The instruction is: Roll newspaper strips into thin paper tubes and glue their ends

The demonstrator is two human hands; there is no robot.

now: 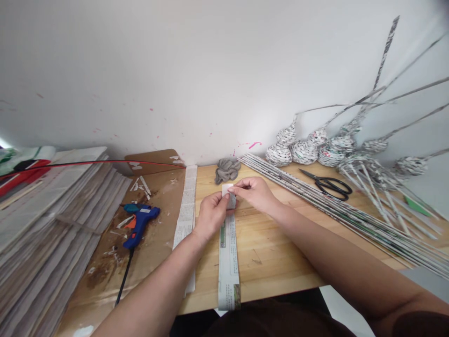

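Note:
A long printed newspaper strip runs from my hands toward me, its near end reaching the table's front edge. The far end is folded or rolled over into a short pale flap. My left hand grips that end from the left, thumb on top. From the right, my right hand pinches the flap's upper corner between thumb and fingers; some fingertips are hidden behind the paper. Just beyond lies a crumpled grey cloth. A stack of newspaper strips lies left of my left hand.
Left are a blue glue gun on stained cardboard and a tall newspaper stack. Right lie rolled paper sticks, black scissors and woven paper gourds with long stems. A wall closes off the back.

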